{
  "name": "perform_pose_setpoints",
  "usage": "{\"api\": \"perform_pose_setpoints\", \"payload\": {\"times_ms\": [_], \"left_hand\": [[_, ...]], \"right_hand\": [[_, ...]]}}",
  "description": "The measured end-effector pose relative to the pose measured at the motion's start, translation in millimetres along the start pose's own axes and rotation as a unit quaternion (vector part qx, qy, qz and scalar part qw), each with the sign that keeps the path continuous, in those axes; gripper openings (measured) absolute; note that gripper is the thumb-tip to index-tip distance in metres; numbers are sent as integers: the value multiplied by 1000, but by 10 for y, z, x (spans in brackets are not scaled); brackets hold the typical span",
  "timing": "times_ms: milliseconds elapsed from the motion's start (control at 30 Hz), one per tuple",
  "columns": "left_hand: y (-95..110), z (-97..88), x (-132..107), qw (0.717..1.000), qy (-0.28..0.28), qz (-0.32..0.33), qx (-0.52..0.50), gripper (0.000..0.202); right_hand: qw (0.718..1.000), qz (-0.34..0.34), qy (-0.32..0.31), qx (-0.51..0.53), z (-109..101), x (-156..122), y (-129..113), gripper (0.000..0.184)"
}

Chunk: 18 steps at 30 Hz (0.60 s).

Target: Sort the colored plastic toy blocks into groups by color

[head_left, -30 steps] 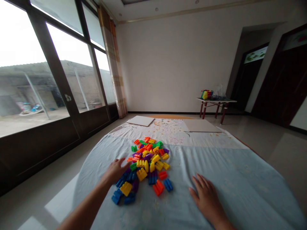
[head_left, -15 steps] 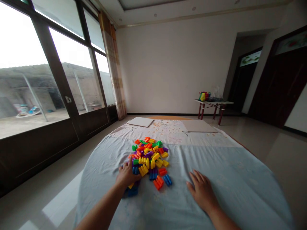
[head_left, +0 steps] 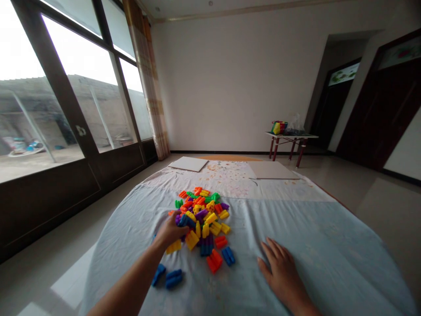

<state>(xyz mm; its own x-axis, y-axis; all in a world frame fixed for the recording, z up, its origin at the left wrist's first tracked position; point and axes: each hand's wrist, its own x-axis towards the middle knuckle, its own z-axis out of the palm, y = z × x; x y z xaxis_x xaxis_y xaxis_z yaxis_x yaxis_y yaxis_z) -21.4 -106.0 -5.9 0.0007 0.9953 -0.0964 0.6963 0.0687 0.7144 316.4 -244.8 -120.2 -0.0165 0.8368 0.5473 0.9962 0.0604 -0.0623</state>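
Several blue blocks now off the pile, left hand's fingers curled over it, right hand's spread.

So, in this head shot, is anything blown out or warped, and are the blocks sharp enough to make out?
In the head view, the windows are blown out to white at the sky; the wide lens bows the window frames and rounds the sheet; the blocks look sharp enough to tell colours apart, though the left hand hides some.
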Motion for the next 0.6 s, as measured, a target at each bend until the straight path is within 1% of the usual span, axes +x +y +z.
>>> {"api": "perform_pose_setpoints", "payload": {"times_ms": [100,133,200,267,333,467,533,600], "left_hand": [[266,26,289,1000,0,-8,-25,68],[358,48,381,1000,3,-7,-28,71],[514,97,538,1000,13,2,-23,83],[607,126,647,1000,21,13,-5,92],[638,124,705,999,27,25,28,94],[623,118,718,989,46,53,128,84],[626,186,699,981,48,78,174,76],[632,307,673,971,33,116,208,68]], "right_hand": [[1000,3,-3,-1,11,1,11,45],[1000,4,-6,-4,16,0,15,45],[1000,4,-10,-9,27,-4,22,45],[1000,3,-11,-11,36,-8,27,45],[1000,1,-9,-10,45,-12,30,45],[1000,6,-3,-2,67,-15,37,46],[1000,6,2,4,79,-14,44,46],[1000,5,7,9,89,-12,54,45]]}}
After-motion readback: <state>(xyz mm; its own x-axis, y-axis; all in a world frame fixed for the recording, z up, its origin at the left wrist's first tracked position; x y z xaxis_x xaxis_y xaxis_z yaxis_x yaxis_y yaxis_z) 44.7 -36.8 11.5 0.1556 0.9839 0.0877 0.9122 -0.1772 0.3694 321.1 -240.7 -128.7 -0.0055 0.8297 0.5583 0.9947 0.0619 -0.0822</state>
